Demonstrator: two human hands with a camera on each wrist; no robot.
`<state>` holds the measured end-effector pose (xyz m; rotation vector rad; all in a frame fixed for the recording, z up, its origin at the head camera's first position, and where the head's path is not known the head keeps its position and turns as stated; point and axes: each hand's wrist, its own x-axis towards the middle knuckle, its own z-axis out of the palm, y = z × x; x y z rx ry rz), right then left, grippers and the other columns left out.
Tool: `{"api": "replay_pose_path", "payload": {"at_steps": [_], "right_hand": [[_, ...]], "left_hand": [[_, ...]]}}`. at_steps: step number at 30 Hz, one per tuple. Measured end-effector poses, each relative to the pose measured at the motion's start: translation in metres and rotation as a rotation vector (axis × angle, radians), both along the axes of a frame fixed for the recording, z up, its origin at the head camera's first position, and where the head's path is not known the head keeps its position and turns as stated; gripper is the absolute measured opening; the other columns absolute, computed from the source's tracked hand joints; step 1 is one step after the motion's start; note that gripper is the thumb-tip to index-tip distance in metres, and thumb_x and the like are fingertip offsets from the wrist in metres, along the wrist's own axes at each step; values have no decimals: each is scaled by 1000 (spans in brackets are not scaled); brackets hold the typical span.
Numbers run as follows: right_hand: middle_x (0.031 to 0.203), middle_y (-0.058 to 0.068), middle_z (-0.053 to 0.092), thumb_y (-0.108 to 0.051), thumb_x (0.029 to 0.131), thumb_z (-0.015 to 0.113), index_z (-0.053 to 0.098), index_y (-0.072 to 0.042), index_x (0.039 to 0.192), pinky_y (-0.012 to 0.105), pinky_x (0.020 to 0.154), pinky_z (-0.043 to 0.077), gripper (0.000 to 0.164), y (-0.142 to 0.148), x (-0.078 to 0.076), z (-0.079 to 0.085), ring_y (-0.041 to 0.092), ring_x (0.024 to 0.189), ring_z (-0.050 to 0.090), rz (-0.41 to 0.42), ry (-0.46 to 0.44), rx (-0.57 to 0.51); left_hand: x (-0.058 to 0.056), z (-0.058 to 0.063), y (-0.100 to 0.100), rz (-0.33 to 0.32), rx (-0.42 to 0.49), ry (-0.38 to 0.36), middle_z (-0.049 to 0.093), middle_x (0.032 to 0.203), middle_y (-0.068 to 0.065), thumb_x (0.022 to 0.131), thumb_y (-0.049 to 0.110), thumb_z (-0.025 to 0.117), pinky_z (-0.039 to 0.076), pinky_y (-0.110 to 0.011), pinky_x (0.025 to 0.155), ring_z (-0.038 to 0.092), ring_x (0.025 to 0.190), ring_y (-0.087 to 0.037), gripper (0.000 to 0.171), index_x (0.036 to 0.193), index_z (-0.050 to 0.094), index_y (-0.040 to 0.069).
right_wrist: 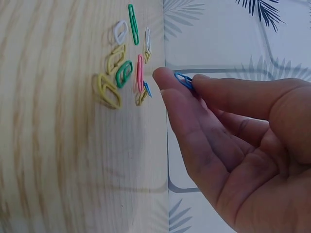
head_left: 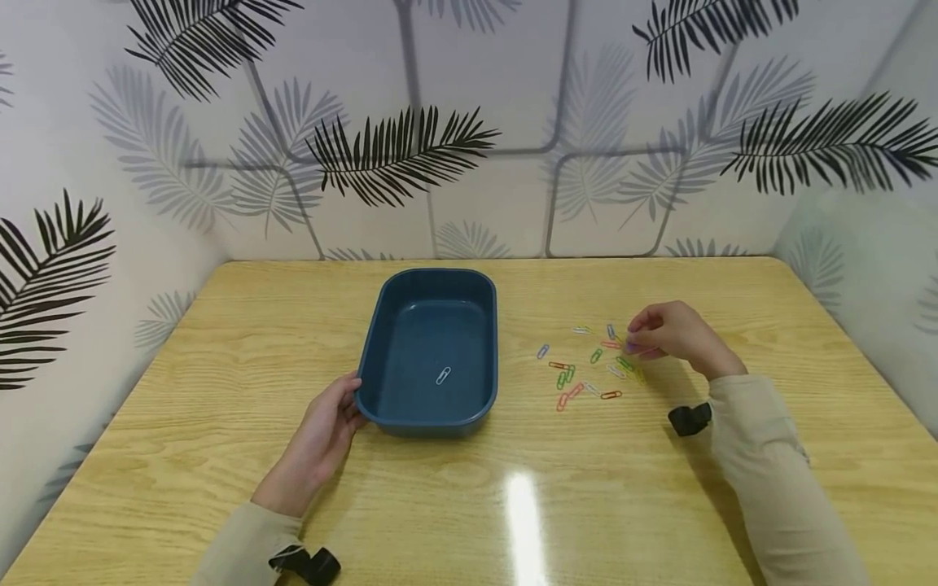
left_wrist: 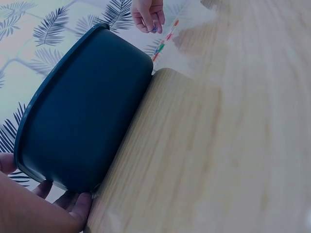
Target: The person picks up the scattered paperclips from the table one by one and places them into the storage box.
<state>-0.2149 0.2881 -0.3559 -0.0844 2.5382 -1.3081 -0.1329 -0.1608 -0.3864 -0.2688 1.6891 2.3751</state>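
My right hand [head_left: 677,335] pinches a blue paper clip [right_wrist: 183,80] between thumb and fingertips, held above the tabletop. Below and around it lie scattered paper clips in several colours, among them a pink paper clip [right_wrist: 140,73], a green paper clip [right_wrist: 124,74] and a yellow paper clip [right_wrist: 110,92]. My left hand [head_left: 322,431] holds the near left corner of a dark blue plastic bin [head_left: 410,346], thumb at the rim and fingers against the outer wall. Inside the bin, one white paper clip [head_left: 443,375] lies on the floor.
The bin and clips are on a light wooden table [head_left: 586,488]. A wall [head_left: 498,203] with a leaf pattern rises behind the table's far edge. Black straps with small devices circle both wrists, over beige sleeves [head_left: 777,480].
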Motion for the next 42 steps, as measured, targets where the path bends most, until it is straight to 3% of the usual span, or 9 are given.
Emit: {"api": "replay_pose_path", "payload": {"at_steps": [31,42], "right_hand": [[95,16,63,-2,95,57,54,15,109,33,75,56,22,-7,-2,0,19,84,68,0,38,-29],[95,15,64,-2,96,56,55,13,108,36,76,56,20,-8,-3,0,19,83,67,10,42,-29]], "left_hand": [[-2,-2,-2,-21,15,27,65,100,-1,102,11,39,44,-26,85,55,96,-17,28,122,51,-3],[-1,-1,-3,-45,-8,27,64,102,0,103,14,38,43,-26,85,54,97,-16,35,130,46,-6]]}}
